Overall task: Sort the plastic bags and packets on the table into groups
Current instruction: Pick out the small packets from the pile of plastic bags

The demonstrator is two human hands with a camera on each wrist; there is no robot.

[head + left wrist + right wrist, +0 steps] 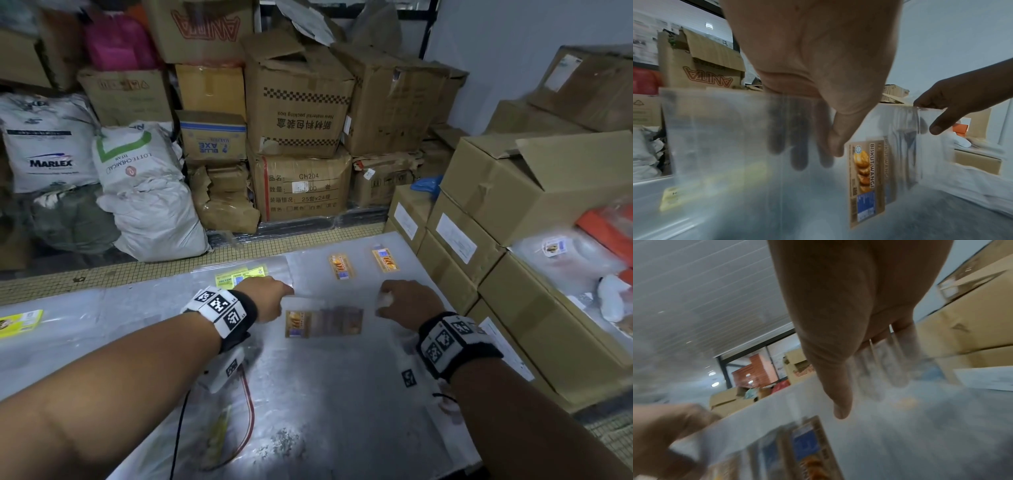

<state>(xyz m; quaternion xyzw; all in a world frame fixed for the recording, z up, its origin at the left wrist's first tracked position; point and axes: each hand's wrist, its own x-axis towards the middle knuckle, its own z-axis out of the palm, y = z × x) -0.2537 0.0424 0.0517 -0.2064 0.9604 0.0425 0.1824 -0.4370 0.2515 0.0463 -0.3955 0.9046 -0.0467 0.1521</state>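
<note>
A clear plastic bag [325, 320] with an orange "Biskut Wangi" label [866, 181] hangs stretched over the table [308, 394], long axis running left to right, label at its left end. The left hand [270, 298] pinches the left edge, thumb in front; the right hand [409, 301] pinches the right edge. Two orange-labelled packets [363, 263] lie beyond, a yellow-labelled packet [239, 277] to the left.

Glossy clear plastic bags [323, 317], matt cardboard boxes [298, 99]

Motion-blurred: orange-label bags [323, 322]. Fingers [797, 146] veiled behind clear plastic. Carton labels [455, 238] too small to read.
</note>
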